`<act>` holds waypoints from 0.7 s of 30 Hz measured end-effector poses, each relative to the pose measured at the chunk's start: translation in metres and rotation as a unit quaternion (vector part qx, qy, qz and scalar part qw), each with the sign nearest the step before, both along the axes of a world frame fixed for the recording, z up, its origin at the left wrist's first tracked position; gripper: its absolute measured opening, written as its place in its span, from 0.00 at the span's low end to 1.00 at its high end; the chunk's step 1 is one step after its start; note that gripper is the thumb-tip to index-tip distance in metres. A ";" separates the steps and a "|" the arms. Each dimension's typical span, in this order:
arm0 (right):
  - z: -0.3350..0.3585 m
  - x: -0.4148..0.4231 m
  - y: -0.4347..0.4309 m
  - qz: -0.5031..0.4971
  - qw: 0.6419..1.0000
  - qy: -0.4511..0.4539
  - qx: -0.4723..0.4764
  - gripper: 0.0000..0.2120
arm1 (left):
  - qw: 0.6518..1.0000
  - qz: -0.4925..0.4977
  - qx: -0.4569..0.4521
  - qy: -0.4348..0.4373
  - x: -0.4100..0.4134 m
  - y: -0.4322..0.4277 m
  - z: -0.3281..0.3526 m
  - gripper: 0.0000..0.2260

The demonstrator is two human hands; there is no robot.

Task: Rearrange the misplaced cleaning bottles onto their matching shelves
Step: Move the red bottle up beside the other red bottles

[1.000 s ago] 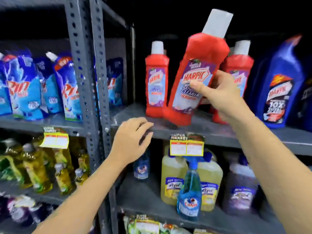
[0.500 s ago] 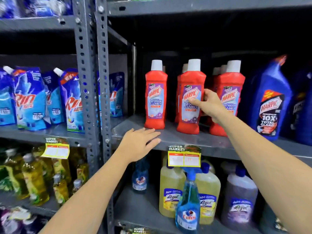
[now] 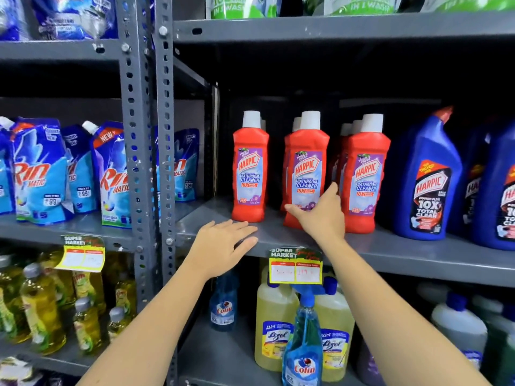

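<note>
Red Harpic bathroom cleaner bottles with white caps stand upright on the grey middle shelf (image 3: 390, 254): one at the left (image 3: 250, 168), one in the middle (image 3: 306, 162), one at the right (image 3: 365, 176), with more behind them. My right hand (image 3: 320, 215) rests against the lower front of the middle bottle, thumb and fingers spread, not closed around it. My left hand (image 3: 223, 243) lies flat, fingers apart, on the shelf's front edge below the left bottle. It holds nothing.
Blue Harpic toilet cleaner bottles (image 3: 426, 179) stand to the right. Rin pouches (image 3: 41, 171) fill the left rack beyond the grey upright post (image 3: 139, 162). Below are yellow Lizol jugs (image 3: 274, 327), Colin spray bottles (image 3: 302, 344) and a price tag (image 3: 295, 267).
My right hand set the tilted red bottle upright on the shelf between the others, then slid down to its base with the grip loosened. My left hand moved onto the shelf edge.
</note>
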State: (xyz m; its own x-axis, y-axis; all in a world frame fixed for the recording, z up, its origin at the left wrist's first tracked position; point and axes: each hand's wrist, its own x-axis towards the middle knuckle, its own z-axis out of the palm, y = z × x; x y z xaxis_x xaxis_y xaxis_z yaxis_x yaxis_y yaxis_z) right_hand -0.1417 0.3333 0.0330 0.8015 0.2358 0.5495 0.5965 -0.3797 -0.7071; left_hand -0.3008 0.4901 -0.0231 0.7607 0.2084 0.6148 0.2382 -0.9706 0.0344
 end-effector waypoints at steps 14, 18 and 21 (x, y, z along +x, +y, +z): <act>0.003 0.025 0.022 0.047 0.997 0.018 -0.051 0.38 | 1.000 -0.004 -0.002 -0.004 0.000 0.002 -0.001 0.31; 0.000 0.024 0.024 0.030 0.998 0.004 -0.050 0.39 | 1.000 -0.006 0.003 -0.007 0.000 0.001 -0.002 0.28; -0.001 0.026 0.024 0.036 0.998 0.009 -0.050 0.40 | 1.000 -0.003 0.004 -0.003 0.000 0.002 -0.001 0.29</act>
State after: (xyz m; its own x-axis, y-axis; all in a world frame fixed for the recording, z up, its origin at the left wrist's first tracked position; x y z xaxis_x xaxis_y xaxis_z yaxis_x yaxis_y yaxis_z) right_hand -0.1156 0.3574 0.0324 0.7906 0.3453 0.5056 0.6116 -0.4057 -0.6793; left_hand -0.3003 0.4918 -0.0243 0.7578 0.1989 0.6215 0.2319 -0.9723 0.0285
